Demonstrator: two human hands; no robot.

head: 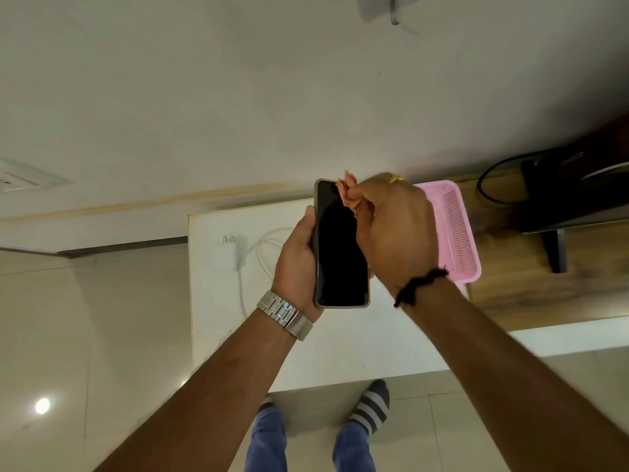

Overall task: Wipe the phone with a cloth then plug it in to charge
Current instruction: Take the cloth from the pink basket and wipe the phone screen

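My left hand (295, 264) grips a black phone (338, 253) by its left edge, screen up and dark, above the white table (340, 345). My right hand (394, 229) is bunched around a small orange cloth (350, 192) and presses it on the top right corner of the screen. A white charger plug (228, 253) lies on the table to the left of the phone. Its white cable (258, 247) loops behind my left hand.
A pink plastic basket (457, 229) sits on the table right of my right hand. Further right a dark monitor base (558, 206) with a black cable stands on a wooden surface. A wall socket (20, 178) is at far left. My feet stand on the tiled floor below.
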